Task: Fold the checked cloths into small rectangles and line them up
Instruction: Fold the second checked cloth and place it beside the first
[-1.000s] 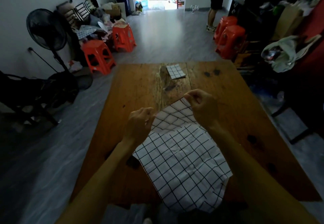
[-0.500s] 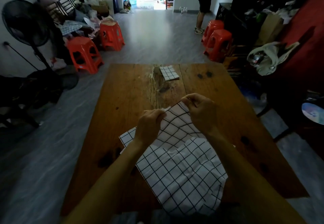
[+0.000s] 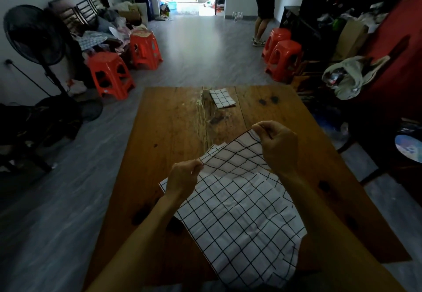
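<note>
Both grips pinch the checked cloth (image 3: 239, 214) at far corners, left hand (image 3: 182, 178) and right hand (image 3: 277, 146) lifting that edge off the surface (image 3: 173, 127) for folding, clear of the folded cloth (image 3: 222, 98).

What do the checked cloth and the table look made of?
Checked cloth: thin woven fabric, probably cotton; matte white with a black grid, creasing and draping softly. Table: solid wood, brown with a slight sheen; grain, dark knots and a rough worn split show.
</note>
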Motion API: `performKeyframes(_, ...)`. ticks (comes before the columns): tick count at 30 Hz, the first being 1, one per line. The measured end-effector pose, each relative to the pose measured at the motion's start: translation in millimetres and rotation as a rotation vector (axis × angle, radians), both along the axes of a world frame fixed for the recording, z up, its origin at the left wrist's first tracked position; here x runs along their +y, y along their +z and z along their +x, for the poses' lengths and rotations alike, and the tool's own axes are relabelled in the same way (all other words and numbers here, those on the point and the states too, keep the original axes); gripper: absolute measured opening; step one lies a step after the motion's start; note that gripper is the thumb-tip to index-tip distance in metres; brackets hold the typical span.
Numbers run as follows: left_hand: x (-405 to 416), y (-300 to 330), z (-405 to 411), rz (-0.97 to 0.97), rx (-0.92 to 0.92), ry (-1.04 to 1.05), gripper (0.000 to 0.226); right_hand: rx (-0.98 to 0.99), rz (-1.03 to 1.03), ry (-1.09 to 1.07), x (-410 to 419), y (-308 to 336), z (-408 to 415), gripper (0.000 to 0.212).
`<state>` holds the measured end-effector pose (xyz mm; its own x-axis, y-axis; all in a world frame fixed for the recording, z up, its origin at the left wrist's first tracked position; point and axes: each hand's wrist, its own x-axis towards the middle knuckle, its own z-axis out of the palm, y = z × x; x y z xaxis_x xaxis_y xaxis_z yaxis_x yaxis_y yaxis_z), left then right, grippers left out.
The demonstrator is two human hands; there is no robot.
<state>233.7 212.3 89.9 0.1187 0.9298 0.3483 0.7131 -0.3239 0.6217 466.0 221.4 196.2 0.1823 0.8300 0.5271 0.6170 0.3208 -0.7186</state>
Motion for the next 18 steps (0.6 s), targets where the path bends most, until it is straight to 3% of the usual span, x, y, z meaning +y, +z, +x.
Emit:
performKeyframes(6, 13.7, 17.7, 19.9, 0.112, 0.106, -0.009, 0.05, -0.109, -0.07, 0.077, -0.9, -2.4, 1.3, 0.014)
performKeyframes(10, 23.4, 49.3, 48.8, 0.204, 0.093, -0.137, 0.031, -0.101, -0.082, 0.165, -4.5, -2.6, -8.5, 0.012)
performKeyframes(13, 26.9, 49.4, 52.5, 0.124, 0.029, -0.211, 0.011, -0.089, -0.07, 0.18, -1.8, 0.1, -6.7, 0.01)
performKeyframes(18, 22.3, 33.8, 36.2, 0.07, 0.005, -0.139, 0.011, -0.096, -0.016, 0.057, 2.9, 1.7, 13.4, 0.013)
